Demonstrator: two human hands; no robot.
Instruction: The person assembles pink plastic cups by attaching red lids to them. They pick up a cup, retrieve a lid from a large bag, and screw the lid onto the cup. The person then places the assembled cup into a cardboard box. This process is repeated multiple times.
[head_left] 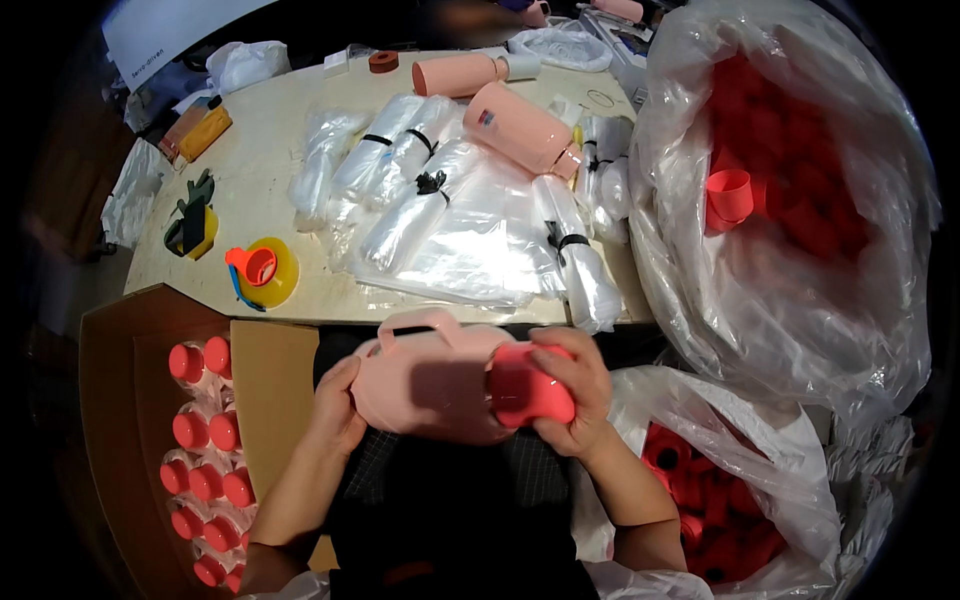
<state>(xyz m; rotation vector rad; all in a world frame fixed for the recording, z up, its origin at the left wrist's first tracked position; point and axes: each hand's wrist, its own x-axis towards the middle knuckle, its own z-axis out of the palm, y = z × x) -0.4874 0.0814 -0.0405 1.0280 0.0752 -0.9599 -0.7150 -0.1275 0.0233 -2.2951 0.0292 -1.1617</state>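
Observation:
A pale pink thermos jug with a side handle lies sideways above my lap, its base to the left and its neck to the right. My left hand is wrapped round the base end. At the other end sits a bright red-pink cap, and my right hand grips it with thumb and fingers around its outside. The cap covers the neck; how tightly it sits cannot be told. The jug's handle points away from me, toward the table edge.
The table carries bundled clear plastic bags, two pink bottles, a yellow tape roll and an orange ring. At left stands a cardboard box of red-capped bottles. Plastic sacks of red caps and red parts are at right.

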